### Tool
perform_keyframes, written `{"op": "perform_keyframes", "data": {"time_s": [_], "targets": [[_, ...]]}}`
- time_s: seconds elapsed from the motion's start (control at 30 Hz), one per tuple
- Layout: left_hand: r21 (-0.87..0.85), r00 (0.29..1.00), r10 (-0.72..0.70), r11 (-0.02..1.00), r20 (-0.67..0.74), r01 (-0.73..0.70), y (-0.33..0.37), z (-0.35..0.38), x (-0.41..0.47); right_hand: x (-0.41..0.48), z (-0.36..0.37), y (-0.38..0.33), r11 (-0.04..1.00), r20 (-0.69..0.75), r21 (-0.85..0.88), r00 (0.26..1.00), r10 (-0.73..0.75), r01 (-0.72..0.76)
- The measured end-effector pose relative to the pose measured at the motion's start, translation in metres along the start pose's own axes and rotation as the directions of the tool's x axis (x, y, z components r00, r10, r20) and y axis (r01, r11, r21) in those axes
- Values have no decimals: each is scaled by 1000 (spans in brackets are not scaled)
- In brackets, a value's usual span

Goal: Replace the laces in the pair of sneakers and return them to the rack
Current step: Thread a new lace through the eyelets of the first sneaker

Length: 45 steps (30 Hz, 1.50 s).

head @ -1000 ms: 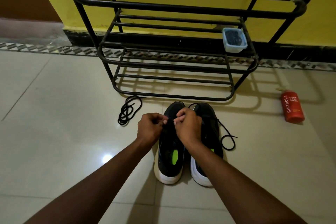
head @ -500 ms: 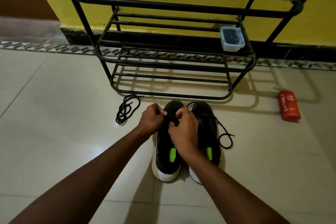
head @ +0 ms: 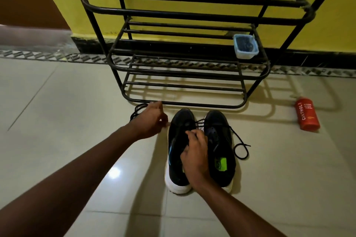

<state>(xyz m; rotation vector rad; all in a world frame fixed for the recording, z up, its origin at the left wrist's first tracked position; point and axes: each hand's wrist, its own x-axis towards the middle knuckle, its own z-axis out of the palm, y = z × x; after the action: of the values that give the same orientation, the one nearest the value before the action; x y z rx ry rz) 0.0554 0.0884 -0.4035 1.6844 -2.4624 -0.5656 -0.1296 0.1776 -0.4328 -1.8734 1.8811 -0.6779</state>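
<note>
The pair of sneakers stands side by side on the tiled floor, toes toward the black metal rack and just short of its lowest rail. The right hand lies over the throat of the left sneaker. Its grip is narrow, fingers curled down onto the lacing area and holding the shoe there. Whether a lace is pinched under the fingertips is lost in black on black. The left hand reaches out to the side, above a loose black lace coiled on the floor beside the left sneaker's toe. Its grip is half curled, and I cannot tell whether it holds anything. The right sneaker has a lace tail looping out over the floor on its far side.

The step in hand looks like fetching the loose lace while the other hand steadies the shoe. To do it well, pick the coil up by one tip rather than by the bundle, so it pays out without knotting. Hold the shoe down firmly at the throat so it does not slide on the smooth tile. Even up both ends through the lowest eyelets before crossing upward. Mind the right sneaker's trailing tail, which could snag.

A small plastic tub sits on the rack's middle shelf, and a red Cinthol bottle lies on the floor well to the right.
</note>
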Motion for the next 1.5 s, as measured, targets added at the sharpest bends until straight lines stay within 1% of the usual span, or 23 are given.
{"op": "perform_keyframes", "data": {"time_s": [0.03,0.07,0.13,0.17,0.2,0.23,0.27,0.3,0.33,0.37,0.4,0.43,0.5,0.57,0.63,0.83,0.9,0.97,1.07,1.13,1.2,1.33,1.5], "targets": [[-220,990,-17,975,-138,-14,4,-5,-1,0,1,0,1000,-2,7,1000,1,-1],[-500,958,-101,865,-269,-49,11,-12,-2,1,1,1,1000,-3,12,1000,3,-2],[-917,906,-311,363,-288,-167,22,-32,-1,1,2,1,1000,0,5,1000,7,-7],[-973,913,-338,115,-228,-200,25,-39,1,1,2,1,1000,5,-3,1000,10,-10],[-978,914,-349,36,-207,-207,26,-42,1,1,2,1,1000,10,-8,1000,11,-11],[-964,906,-338,169,-253,-206,24,-44,-1,1,1,1,1000,15,-12,1000,9,-9],[-838,893,-279,518,-353,-170,20,-47,-3,1,0,1,1000,27,-5,1000,3,-3],[-508,907,-152,858,-392,-76,13,-47,-4,0,-1,3,1000,54,27,999,-2,0],[-100,944,-50,995,-327,18,7,-45,-5,0,-3,4,997,85,80,996,-3,-4],[206,981,-31,976,-190,70,5,-44,-8,-1,-5,5,992,103,128,995,-8,-6],[345,995,-79,934,-56,94,5,-44,-9,-1,-5,6,989,106,149,994,-9,-7],[335,990,-135,935,33,117,7,-46,-10,-1,-4,6,990,99,139,995,-1,-13],[37,991,-100,995,93,97,8,-53,-13,1,-1,3,1000,57,21,998,10,-12],[-247,1000,-24,969,-9,21,11,-63,-16,1,1,1,999,22,-54,1000,10,-8],[-396,996,-16,918,-89,-20,18,-73,-16,1,1,2,998,32,-57,999,12,-11],[-332,994,-63,943,-84,31,40,-78,-20,4,-7,3,993,-10,121,1000,-2,3],[-418,988,-70,908,-140,5,46,-79,-23,12,-16,5,975,-127,213,991,-31,57],[-554,982,-73,832,-172,-35,51,-79,-27,29,-27,12,985,-179,90,975,-128,146],[-632,982,-32,769,-188,-96,60,-77,-32,61,-43,19,928,166,-259,959,-231,269],[-682,977,-34,721,-212,-123,68,-76,-33,78,-51,19,895,418,-315,892,-169,317],[-703,965,-56,696,-256,-146,75,-78,-33,88,-61,18,926,513,-236,847,-139,295],[-732,945,-80,655,-316,-189,89,-97,-38,95,-98,12,987,480,29,864,-150,155],[-827,945,-111,522,-306,-207,111,-133,-52,90,-161,-9,924,441,382,885,-146,-38]]}}
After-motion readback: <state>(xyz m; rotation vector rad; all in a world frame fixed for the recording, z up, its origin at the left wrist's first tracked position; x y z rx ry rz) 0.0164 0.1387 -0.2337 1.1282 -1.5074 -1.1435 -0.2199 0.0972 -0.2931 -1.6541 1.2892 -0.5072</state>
